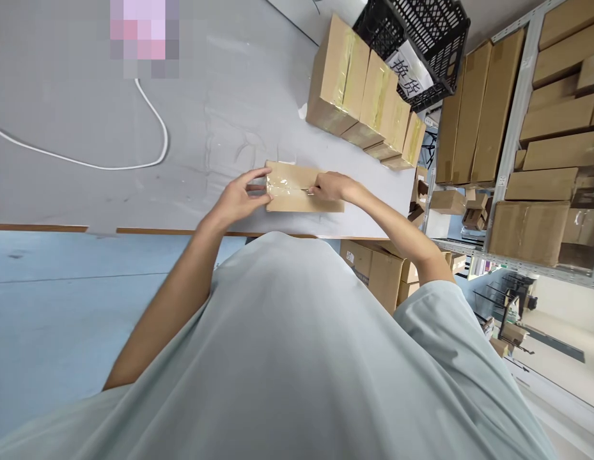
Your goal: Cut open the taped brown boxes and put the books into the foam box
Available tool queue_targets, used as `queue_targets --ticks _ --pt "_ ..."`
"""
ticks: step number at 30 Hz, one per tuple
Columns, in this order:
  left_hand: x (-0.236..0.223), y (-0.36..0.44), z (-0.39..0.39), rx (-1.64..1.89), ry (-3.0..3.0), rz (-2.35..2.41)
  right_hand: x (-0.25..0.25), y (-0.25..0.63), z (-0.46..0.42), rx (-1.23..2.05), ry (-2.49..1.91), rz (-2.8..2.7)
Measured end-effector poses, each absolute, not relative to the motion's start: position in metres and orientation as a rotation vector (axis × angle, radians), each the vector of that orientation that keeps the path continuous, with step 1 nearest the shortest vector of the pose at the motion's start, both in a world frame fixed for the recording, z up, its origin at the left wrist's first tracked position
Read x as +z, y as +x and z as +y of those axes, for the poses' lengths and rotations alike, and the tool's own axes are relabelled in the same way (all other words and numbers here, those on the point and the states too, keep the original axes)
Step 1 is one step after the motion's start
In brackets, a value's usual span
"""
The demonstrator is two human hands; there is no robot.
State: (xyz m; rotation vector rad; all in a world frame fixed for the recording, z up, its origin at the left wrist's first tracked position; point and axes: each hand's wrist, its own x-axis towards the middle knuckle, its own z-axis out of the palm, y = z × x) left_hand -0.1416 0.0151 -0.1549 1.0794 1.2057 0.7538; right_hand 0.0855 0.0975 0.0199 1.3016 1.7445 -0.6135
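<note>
A small brown cardboard box (pixel 297 199) with clear tape across its top lies on the grey table (pixel 220 108), close to the near edge. My left hand (pixel 242 197) grips the box's left end, thumb on top and fingers curled round the side. My right hand (pixel 331 186) rests on the top right of the box, fingers pinched together at the tape seam; what they pinch is too small to make out.
A row of taped cardboard boxes (pixel 364 99) stands at the table's far right, beside a black plastic crate (pixel 416 45). A white cable (pixel 148 112) loops across the left of the table. Metal shelves (pixel 541 160) stacked with cartons stand on the right; more cartons (pixel 373 268) sit under the table.
</note>
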Motion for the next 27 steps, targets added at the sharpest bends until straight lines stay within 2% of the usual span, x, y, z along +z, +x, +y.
queue_targets --ticks 11,13,15,19,22,24,27 --pt "-0.156 -0.135 0.011 0.828 1.008 1.355 0.015 0.271 0.088 -0.642 1.578 1.557" --pt "-0.159 -0.14 0.009 0.85 0.984 1.405 0.003 0.305 0.08 -0.785 1.71 1.493" --pt "-0.161 -0.147 0.007 0.853 0.933 1.469 -0.02 0.324 0.066 -1.06 1.898 1.481" --pt "-0.16 -0.166 0.005 0.888 0.833 1.635 -0.085 0.299 0.028 -1.677 2.353 1.39" --pt "-0.159 -0.179 0.007 0.88 0.793 1.726 -0.12 0.246 0.001 -2.025 2.49 1.263" --pt "-0.161 -0.183 0.008 0.862 0.809 1.75 -0.126 0.217 -0.011 -2.149 2.563 1.225" --pt "-0.172 -0.175 0.012 0.844 0.865 1.751 -0.114 0.203 -0.019 -2.13 2.702 1.291"
